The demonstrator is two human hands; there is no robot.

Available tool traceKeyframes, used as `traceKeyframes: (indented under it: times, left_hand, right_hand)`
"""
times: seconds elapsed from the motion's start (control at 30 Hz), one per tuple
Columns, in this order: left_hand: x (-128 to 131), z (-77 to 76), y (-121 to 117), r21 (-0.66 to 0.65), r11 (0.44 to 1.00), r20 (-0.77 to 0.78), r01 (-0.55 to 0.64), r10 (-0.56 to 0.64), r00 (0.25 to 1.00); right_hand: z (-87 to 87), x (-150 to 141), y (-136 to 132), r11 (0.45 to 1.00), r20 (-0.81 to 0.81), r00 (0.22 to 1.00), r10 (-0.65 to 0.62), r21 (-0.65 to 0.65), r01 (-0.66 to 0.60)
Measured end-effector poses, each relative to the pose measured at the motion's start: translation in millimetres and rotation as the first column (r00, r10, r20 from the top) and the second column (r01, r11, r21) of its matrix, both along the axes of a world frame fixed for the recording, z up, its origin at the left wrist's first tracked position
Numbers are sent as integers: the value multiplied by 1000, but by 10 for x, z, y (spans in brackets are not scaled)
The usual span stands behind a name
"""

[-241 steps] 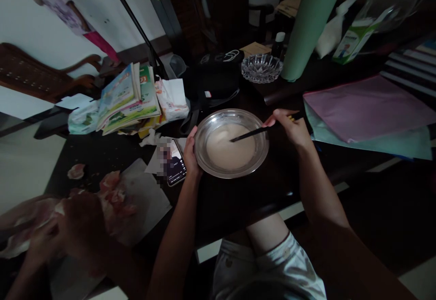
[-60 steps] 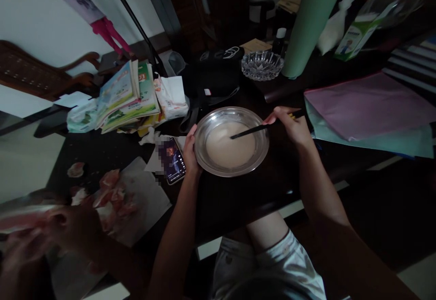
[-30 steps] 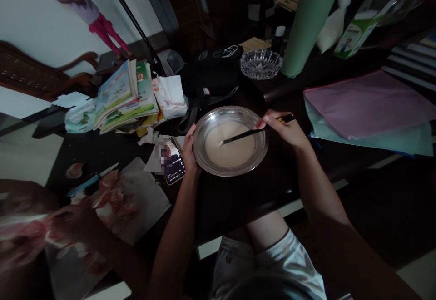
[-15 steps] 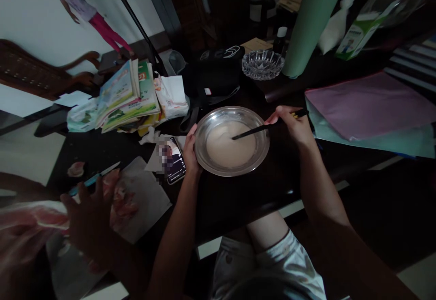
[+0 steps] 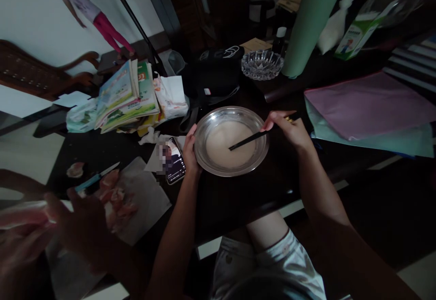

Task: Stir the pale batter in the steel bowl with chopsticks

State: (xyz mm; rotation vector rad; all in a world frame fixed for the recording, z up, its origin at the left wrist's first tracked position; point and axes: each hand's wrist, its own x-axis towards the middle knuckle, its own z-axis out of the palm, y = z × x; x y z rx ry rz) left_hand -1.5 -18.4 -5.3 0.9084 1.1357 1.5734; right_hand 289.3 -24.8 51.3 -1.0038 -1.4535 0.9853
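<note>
A round metal bowl (image 5: 232,171) stands on the dark table with a pale, milky liquid (image 5: 221,141) in it. My left hand (image 5: 191,152) grips the bowl's left rim, thumb up on the edge and fingers mostly hidden beneath. Dark chopsticks (image 5: 250,140) slant down into the liquid, their tips near its middle. Closed around their upper part, my right hand (image 5: 289,127) is just beyond the bowl's right rim. A lit phone (image 5: 175,166) lies right beside my left wrist.
At lower left another person's hands (image 5: 73,218) handle something pinkish over white paper (image 5: 150,200) with pink peel-like pieces (image 5: 119,200). A blue-handled knife (image 5: 97,177) lies there. Books (image 5: 129,100), a glass ashtray (image 5: 262,65), a green cylinder (image 5: 311,23) and folders (image 5: 371,105) surround the bowl.
The chopstick tips have shifted slightly left and down through the liquid, and my right hand has moved a little left. My left hand stays on the bowl. The other person's hands moved left.
</note>
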Motion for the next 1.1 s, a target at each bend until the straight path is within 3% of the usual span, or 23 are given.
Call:
traceKeyframes:
  times: [0.1, 0.3, 0.47, 0.67, 0.87, 1.03, 1.1]
  left_hand:
    - [-3, 4, 1, -1, 1000, 3, -2, 2, 1000]
    - [-12, -11, 2, -16, 1000, 22, 13, -13, 1000]
    - [-14, -21, 10, -18, 1000, 41, 3, -3, 999]
    - [6, 3, -2, -16, 1000, 54, 2, -1, 999]
    - [-21, -18, 7, -13, 1000, 35, 6, -5, 999]
    - [-26, -30, 9, -7, 1000, 37, 25, -24, 999]
    - [-23, -27, 8, -12, 1000, 46, 21, -21, 999]
  right_hand:
    - [8, -33, 2, 996, 59, 995, 84, 22, -85]
    - [-17, 31, 24, 996, -15, 996, -88, 18, 88]
    - [-2, -13, 5, 994, 31, 994, 102, 26, -103]
    - [-11, 26, 16, 996, -15, 996, -87, 14, 87]
    - [5, -10, 1, 993, 50, 992, 114, 13, -115]
    - [-4, 15, 15, 996, -10, 996, -84, 13, 84]
    - [-3, 18, 3, 998, -26, 998, -61, 2, 61]
